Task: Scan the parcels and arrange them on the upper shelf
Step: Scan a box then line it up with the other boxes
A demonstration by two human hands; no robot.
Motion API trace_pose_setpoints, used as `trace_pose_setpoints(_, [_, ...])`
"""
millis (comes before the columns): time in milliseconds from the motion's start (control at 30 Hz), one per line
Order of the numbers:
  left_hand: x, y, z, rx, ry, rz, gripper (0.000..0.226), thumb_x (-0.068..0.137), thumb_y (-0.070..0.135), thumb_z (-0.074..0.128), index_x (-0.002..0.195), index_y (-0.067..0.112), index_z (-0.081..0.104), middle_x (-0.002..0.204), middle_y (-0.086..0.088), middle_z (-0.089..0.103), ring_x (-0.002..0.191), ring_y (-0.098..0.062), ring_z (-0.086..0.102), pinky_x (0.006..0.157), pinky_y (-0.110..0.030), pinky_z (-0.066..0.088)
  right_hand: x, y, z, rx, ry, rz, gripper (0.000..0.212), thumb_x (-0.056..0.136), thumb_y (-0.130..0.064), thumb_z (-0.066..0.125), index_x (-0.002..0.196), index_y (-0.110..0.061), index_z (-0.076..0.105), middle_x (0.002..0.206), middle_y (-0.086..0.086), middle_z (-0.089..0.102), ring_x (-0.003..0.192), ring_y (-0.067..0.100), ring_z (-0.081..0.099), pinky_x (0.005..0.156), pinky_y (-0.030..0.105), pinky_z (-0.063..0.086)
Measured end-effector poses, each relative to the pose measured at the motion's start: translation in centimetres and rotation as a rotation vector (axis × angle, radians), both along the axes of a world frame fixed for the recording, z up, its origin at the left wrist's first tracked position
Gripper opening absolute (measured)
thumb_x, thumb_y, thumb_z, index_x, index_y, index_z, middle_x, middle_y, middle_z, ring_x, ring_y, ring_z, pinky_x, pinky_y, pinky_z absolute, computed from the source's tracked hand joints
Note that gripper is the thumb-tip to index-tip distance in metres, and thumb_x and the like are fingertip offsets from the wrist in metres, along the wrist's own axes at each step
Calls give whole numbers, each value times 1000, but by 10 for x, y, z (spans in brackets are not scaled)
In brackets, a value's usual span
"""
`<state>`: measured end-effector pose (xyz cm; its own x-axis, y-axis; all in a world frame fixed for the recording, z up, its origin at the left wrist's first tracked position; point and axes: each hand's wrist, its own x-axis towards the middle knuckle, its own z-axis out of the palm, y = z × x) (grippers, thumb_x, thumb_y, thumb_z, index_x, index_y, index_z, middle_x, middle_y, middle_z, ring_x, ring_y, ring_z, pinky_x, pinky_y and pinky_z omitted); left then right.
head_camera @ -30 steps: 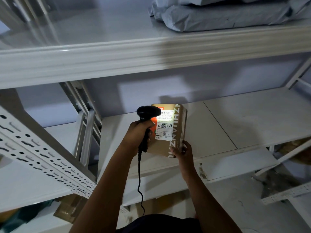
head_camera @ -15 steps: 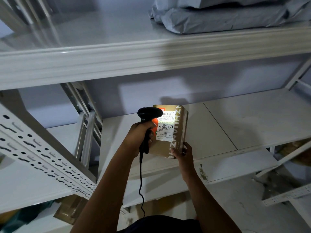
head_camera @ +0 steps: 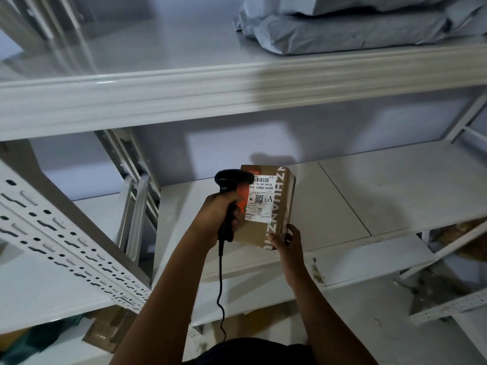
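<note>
Head view: my left hand (head_camera: 216,217) grips scanner (head_camera: 232,185), aimed at label (head_camera: 259,198); right hand (head_camera: 286,239) holds carton (head_camera: 283,206) tilted label-up for reading.

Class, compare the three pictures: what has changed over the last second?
Nothing visibly moved. The left hand still grips the black corded barcode scanner beside the brown cardboard box, which the right hand still holds. The grey plastic mailer bags stay on the white upper shelf.
</note>
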<state>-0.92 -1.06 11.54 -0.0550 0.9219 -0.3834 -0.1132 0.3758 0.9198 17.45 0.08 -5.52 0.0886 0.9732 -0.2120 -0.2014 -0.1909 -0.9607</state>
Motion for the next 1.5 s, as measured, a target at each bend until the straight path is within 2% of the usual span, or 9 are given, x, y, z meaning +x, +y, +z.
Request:
trace_pose_setpoints(233, [-6, 7, -15, -22, 20, 55, 19, 94, 26, 63, 80, 12, 59, 61, -3, 53, 49, -17, 48, 55, -30, 41, -1, -2, 3, 9, -4, -14, 78, 69, -28, 82, 139, -13, 51, 124, 8, 69, 109, 20, 70, 73, 21, 59])
trace_pose_setpoints(433, [-17, 29, -54, -117, -36, 236, 14, 90, 15, 64, 103, 9, 59, 82, -9, 62, 74, -26, 63, 77, -41, 54, 3, 0, -1, -89, 97, -55, 46, 91, -17, 75, 132, -15, 54, 124, 11, 70, 106, 22, 72, 75, 23, 59])
trace_pose_setpoints(533, [-29, 28, -84, -86, 192, 244, 59, 91, 7, 75, 143, 12, 46, 113, -16, 69, 103, -35, 70, 96, -51, 56, 7, 1, 0, -157, 131, -94, 26, 96, -17, 69, 119, -18, 57, 111, 9, 72, 93, 16, 71, 78, 30, 55])
trace_pose_setpoints(600, [-34, 26, -102, -131, 284, 275, 74, 87, 12, 82, 150, 11, 44, 129, -16, 65, 115, -38, 65, 103, -51, 52, 8, 2, 0, -199, 151, -118, 31, 97, -19, 67, 125, -10, 56, 104, 8, 71, 90, 16, 69, 78, 33, 53])
trace_pose_setpoints(833, [-22, 45, -147, -313, 433, 314, 53, 80, 17, 88, 123, 0, 62, 115, -19, 72, 105, -38, 70, 95, -46, 58, 12, 4, -7, -312, 134, -116, 50, 92, -41, 71, 132, -13, 59, 119, 13, 73, 105, 25, 68, 82, 36, 52])
trace_pose_setpoints(1000, [-1, 47, -149, -283, 532, 255, 54, 88, 15, 80, 134, 3, 56, 125, -16, 66, 116, -35, 65, 91, -35, 52, 15, 6, -10, -361, 131, -104, 63, 76, -54, 77, 127, -20, 64, 117, 8, 75, 115, 30, 67, 103, 53, 51])
trace_pose_setpoints(1267, [11, 40, -158, -193, 653, 99, 36, 98, 16, 58, 133, 9, 61, 128, -18, 67, 116, -38, 64, 101, -44, 52, 26, 1, 0, -337, 159, -126, 27, 94, -43, 68, 111, -23, 73, 111, 9, 77, 110, 32, 69, 102, 52, 52])
trace_pose_setpoints(1367, [21, 34, -143, -7, 588, 176, 38, 99, 18, 64, 135, 7, 63, 131, -17, 66, 121, -35, 62, 101, -36, 49, 30, 4, 12, -323, 207, -152, 26, 94, -43, 66, 112, -25, 70, 113, 8, 75, 107, 30, 68, 95, 46, 53])
trace_pose_setpoints(1500, [42, 31, -119, 36, 334, 142, 42, 99, 54, 55, 124, 24, 70, 124, -1, 70, 122, -23, 61, 104, -38, 48, 39, 8, 32, -267, 257, -143, 22, 96, -41, 62, 111, -25, 68, 109, 6, 74, 104, 27, 67, 88, 42, 51])
